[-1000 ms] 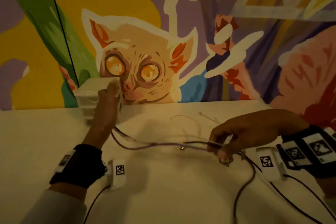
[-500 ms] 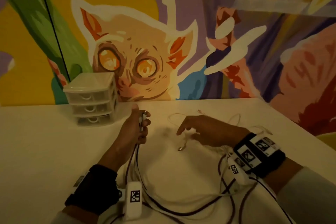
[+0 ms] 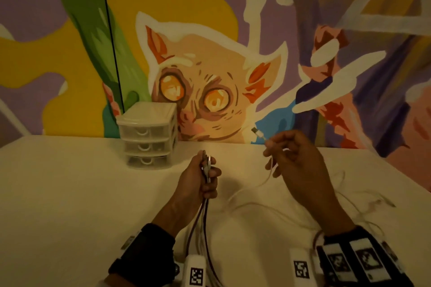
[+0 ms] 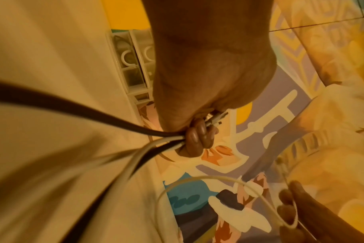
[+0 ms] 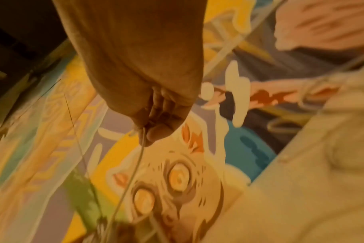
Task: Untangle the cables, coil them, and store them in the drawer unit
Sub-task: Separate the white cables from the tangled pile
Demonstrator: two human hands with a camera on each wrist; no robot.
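My left hand (image 3: 205, 177) grips a bunch of cable ends (image 3: 206, 163) upright above the table; dark and white cables (image 4: 119, 121) run from the fist back toward my wrist. My right hand (image 3: 291, 158) pinches a thin white cable (image 3: 268, 175) near its plug (image 3: 257, 133), lifted to the right of the left hand. That white cable (image 5: 133, 174) hangs down in a loop to the table. The clear three-drawer unit (image 3: 149, 137) stands at the back against the wall, left of my hands, its drawers closed.
More thin pale cable (image 3: 363, 202) lies loose on the white table (image 3: 70, 193) at the right. A painted wall (image 3: 210, 53) rises just behind the drawer unit. A thin black line (image 3: 112, 30) runs down the wall behind the unit.
My right hand has risen off the table with the white cable's plug end pinched in it. My left hand stays lifted with the bunch of ends. The camera has shifted left.
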